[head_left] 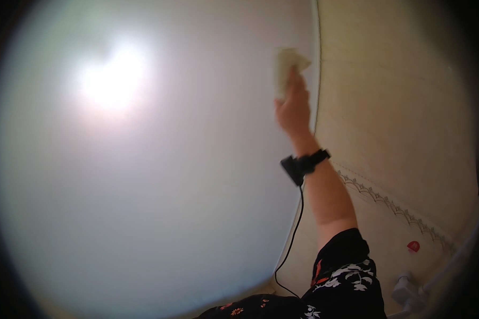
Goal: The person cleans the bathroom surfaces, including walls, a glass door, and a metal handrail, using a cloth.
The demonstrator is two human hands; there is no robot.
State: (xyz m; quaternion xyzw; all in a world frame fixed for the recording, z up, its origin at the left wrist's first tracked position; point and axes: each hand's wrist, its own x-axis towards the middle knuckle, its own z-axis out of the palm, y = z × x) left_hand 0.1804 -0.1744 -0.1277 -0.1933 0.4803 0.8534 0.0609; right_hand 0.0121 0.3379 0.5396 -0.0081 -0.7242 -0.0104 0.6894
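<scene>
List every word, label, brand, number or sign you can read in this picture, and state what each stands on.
Readable text: none.
Red half-round piece: any marking is too small to read.
Black wrist device: no legible lettering.
Pale cloth in the right hand: blurred, nothing legible.
Sleeve: floral print, no readable words.

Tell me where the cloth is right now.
In the head view, the cloth is in the upper part, right of centre, held in the right hand over the white surface, near that surface's right edge.
</scene>
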